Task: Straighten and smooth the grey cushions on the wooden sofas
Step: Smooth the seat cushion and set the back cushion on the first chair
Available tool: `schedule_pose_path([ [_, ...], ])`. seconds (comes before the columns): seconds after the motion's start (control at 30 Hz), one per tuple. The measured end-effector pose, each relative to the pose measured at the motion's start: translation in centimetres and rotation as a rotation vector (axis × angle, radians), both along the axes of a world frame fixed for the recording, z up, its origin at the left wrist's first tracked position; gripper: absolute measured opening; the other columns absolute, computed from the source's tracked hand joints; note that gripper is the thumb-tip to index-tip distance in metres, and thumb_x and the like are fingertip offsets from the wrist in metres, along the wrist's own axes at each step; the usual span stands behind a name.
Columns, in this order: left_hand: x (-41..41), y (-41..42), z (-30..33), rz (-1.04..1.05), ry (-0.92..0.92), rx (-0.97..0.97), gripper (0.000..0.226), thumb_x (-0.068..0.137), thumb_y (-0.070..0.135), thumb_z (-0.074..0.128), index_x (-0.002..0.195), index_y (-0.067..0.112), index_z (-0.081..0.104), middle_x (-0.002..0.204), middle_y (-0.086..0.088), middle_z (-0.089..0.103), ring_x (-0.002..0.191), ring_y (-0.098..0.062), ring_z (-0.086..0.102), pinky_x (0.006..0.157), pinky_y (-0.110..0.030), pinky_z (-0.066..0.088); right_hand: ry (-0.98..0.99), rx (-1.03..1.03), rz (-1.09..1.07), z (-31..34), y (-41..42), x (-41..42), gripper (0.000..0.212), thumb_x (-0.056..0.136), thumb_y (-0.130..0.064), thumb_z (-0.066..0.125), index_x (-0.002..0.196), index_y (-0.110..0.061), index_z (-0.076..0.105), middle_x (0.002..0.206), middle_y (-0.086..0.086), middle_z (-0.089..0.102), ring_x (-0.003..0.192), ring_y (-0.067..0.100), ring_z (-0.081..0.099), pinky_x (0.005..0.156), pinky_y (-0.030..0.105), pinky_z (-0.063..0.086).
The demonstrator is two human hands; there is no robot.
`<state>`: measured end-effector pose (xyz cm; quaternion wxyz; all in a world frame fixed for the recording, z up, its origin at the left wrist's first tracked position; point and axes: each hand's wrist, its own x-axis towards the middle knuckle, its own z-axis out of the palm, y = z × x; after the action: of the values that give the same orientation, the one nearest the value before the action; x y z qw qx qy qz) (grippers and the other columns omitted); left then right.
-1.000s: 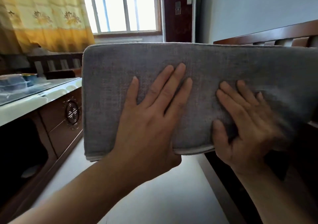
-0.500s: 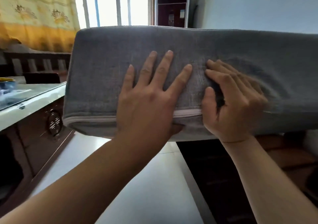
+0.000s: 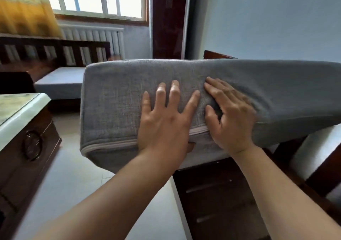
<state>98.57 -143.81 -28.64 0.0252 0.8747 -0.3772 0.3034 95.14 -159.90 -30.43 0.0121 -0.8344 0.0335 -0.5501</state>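
A thick grey cushion with pale piping is lifted and tilted, its near edge raised off the dark wooden sofa frame. My left hand grips that near edge, fingers spread on the top face and thumb tucked underneath. My right hand lies beside it on the top face with fingers nearly straight, pressing the fabric. A crease runs between its thumb and index finger. The cushion's right end runs out of view.
A second wooden sofa with a flat grey seat cushion stands under the window at the back left. A dark wooden coffee table with a pale top is close on the left. Pale tiled floor lies between.
The cushion has dropped lower in view and tilted flatter. My right hand's curled fingers have stretched out over the fabric. My left hand keeps its grip on the near edge.
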Motion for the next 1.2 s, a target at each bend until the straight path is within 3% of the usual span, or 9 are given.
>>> schedule_pose_path([
  [0.2, 6.4, -2.3, 4.1, -0.013, 0.178, 0.009, 0.11, 0.076, 0.061, 0.065, 0.148, 0.037, -0.015, 0.157, -0.008, -0.018, 0.145, -0.03, -0.014, 0.114, -0.056, -0.001, 0.376, 0.077, -0.101, 5.4, -1.7, 5.6, 0.061, 0.091, -0.055, 0.03, 0.143, -0.026, 0.044, 0.152, -0.006, 0.037, 0.142, 0.014, 0.029, 0.117, 0.042, 0.019],
  [0.4, 11.0, -3.6, 6.5, -0.035, 0.279, 0.08, 0.111, 0.079, 0.059, 0.064, 0.148, 0.035, -0.019, 0.158, -0.008, -0.022, 0.146, -0.032, -0.015, 0.115, -0.055, -0.003, 0.463, 0.182, -0.142, 7.3, -2.4, 9.9, 0.057, 0.092, -0.052, 0.026, 0.143, -0.031, 0.043, 0.153, -0.009, 0.035, 0.143, 0.014, 0.026, 0.116, 0.039, 0.009],
  [0.77, 25.5, -8.9, 11.5, 0.005, 0.445, 0.168, 0.111, 0.072, 0.064, 0.068, 0.149, 0.042, -0.009, 0.161, -0.004, -0.008, 0.148, -0.027, -0.005, 0.114, -0.056, 0.01, 0.604, 0.298, -0.103, 11.6, -7.6, 23.8, 0.065, 0.087, -0.054, 0.016, 0.138, -0.032, 0.05, 0.146, -0.013, 0.045, 0.14, 0.011, 0.032, 0.113, 0.033, 0.012],
  [1.0, 31.0, -12.5, 13.7, -0.002, 0.501, 0.209, 0.111, 0.071, 0.065, 0.068, 0.149, 0.04, -0.006, 0.16, -0.004, -0.003, 0.147, -0.027, -0.003, 0.113, -0.057, 0.01, 0.562, 0.292, -0.095, 13.1, -11.2, 29.3, 0.054, 0.087, -0.045, 0.032, 0.127, -0.026, 0.062, 0.134, -0.007, 0.058, 0.13, 0.017, 0.048, 0.109, 0.036, 0.025],
  [1.2, 32.7, -12.7, 13.9, -0.063, 0.488, 0.216, 0.109, 0.069, 0.067, 0.065, 0.15, 0.034, -0.001, 0.15, -0.006, 0.011, 0.14, -0.029, 0.012, 0.114, -0.05, 0.016, 0.615, 0.328, -0.103, 13.5, -11.4, 30.7, 0.052, 0.085, -0.044, 0.036, 0.126, -0.027, 0.063, 0.133, -0.008, 0.059, 0.129, 0.015, 0.049, 0.109, 0.036, 0.027],
])
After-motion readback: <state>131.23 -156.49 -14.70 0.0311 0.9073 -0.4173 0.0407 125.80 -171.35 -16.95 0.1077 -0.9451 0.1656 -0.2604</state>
